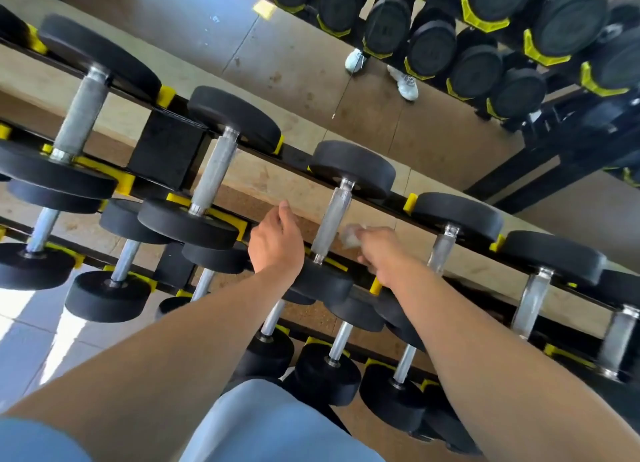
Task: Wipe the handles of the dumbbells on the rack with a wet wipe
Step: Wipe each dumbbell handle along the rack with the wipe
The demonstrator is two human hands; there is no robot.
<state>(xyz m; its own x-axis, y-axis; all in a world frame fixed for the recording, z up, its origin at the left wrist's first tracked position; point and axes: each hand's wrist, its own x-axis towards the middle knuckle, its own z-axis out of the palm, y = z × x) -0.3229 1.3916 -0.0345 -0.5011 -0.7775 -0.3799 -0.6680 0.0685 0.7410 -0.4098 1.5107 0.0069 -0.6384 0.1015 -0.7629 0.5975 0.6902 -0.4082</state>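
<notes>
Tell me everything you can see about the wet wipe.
The wet wipe is a small, crumpled, whitish, half-translucent wad, blurred in this view. The right hand pinches it at the fingertips, holding it just right of the knurled metal dumbbell handle on the upper rack row; whether they touch cannot be told.

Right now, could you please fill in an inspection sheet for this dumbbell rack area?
Surface: black rack with yellow cradles, several tiers, dumbbells resting across its rails.
Job's things: wet wipe, white and crumpled, beside the knurled handle of a top-tier dumbbell; whether it touches is blurred.
Clutter: nothing seen.
Hands: right hand grips the wipe; left hand hangs loosely curled left of that handle, holding nothing.
Cables: nothing seen.
Surroundings: wall mirror behind the rack, reflecting dumbbells and pale shoes; pale tiled floor at lower left.
</notes>
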